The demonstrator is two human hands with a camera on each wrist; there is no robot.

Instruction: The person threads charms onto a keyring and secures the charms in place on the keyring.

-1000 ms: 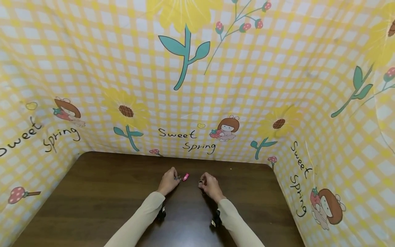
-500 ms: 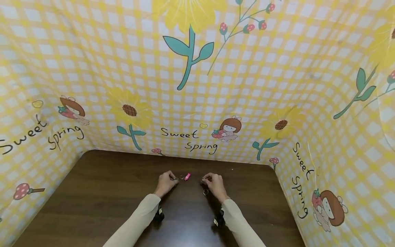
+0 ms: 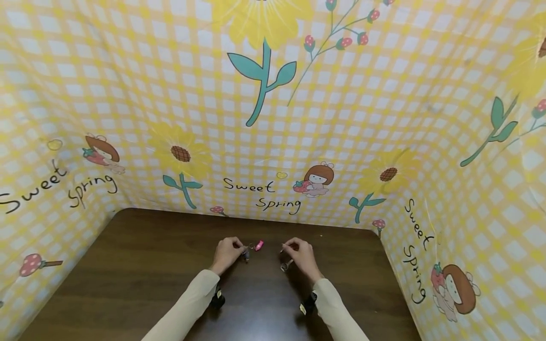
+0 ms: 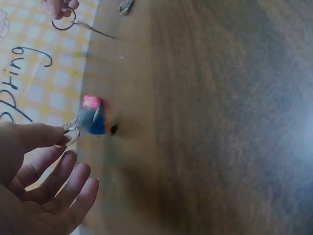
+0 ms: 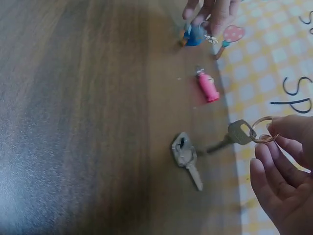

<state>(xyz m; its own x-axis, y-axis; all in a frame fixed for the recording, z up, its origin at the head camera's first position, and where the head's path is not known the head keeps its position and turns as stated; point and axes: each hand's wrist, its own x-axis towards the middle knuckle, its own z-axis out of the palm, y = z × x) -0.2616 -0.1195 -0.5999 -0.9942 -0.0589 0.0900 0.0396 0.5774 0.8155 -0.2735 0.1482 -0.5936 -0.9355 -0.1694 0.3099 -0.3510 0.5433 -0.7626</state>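
Thumb and fingertips of my left hand (image 3: 227, 253) pinch the ring of a keychain; its small blue figure charm (image 4: 94, 121) dangles over the table, blurred. In the right wrist view my right hand (image 5: 286, 161) pinches a metal key ring (image 5: 264, 129), from which a key (image 5: 240, 132) hangs tilted. Below it, a second, silvery key (image 5: 186, 154) lies flat on the wood, apart from the fingers. Between the two hands a pink charm (image 5: 208, 87) with a small metal fitting lies on the table.
The dark wooden table (image 3: 149, 274) has yellow checked cloth (image 3: 256, 151) hanging as walls at its back and both sides. A black wrist camera (image 3: 218, 298) sits under the left sleeve, and another (image 3: 308, 303) under the right.
The blue figure charm has come up and now hangs from my left hand. My right hand has let go of the silvery key and shifted slightly right, holding another key by its ring.
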